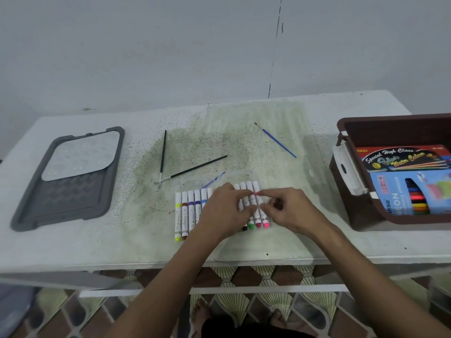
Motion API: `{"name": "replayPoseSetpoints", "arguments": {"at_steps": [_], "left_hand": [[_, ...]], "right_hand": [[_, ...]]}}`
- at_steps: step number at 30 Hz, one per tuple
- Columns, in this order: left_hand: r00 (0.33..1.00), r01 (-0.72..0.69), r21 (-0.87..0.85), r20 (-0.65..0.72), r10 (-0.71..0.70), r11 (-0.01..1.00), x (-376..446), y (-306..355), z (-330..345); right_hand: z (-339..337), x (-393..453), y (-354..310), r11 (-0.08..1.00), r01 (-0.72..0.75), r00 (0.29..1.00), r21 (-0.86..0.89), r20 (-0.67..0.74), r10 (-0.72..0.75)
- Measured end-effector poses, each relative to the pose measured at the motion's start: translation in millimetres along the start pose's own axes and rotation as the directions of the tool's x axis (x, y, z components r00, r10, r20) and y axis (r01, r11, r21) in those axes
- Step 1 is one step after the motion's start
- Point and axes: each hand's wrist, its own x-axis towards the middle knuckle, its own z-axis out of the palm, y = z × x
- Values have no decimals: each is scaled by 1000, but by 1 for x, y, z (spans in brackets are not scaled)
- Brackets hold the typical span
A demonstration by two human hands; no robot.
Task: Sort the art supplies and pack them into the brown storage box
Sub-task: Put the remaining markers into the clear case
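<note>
While both arms reach in from below, the left hand lies curled over the markers, and the right hand pinches the pink one. They lie on the stained desk; the box sits right, a grey wall behind.

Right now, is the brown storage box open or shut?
Open. The brown storage box has no lid on it, and the watercolor box and neon pencil pack show inside. The grey lid lies far left on the table.
</note>
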Motion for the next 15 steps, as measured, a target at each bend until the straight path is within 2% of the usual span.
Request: {"name": "replayPoseSetpoints", "arguments": {"at_steps": [2, 5, 8, 10, 13, 15], "left_hand": [[999, -16, -55, -36, 14, 998, -6, -2, -3], [984, 17, -109, -175, -36, 994, -21, -11, -14], [924, 159, -41, -345, -163, 986, -44, -39, -29], [875, 292, -23, -398, -277, 956, -61, -56, -39], [845, 449, -39, -306, -439, 893, -79, -74, -44], [856, 461, -88, -216, -469, 883, -83, -80, -44]], "right_hand": [[1, -2, 0, 1000, 6, 1000, 4, -5, -6], [2, -3, 1, 1000, 12, 1000, 26, -9, -12], [2, -4, 3, 998, 46, 998, 39, -32, -45], [1, -5, 5, 996, 76, 996, 38, -44, -75], [-1, -6, 9, 993, 99, 995, 71, -15, -98], [-3, -5, 10, 990, 105, 994, 92, 27, -108]]}}
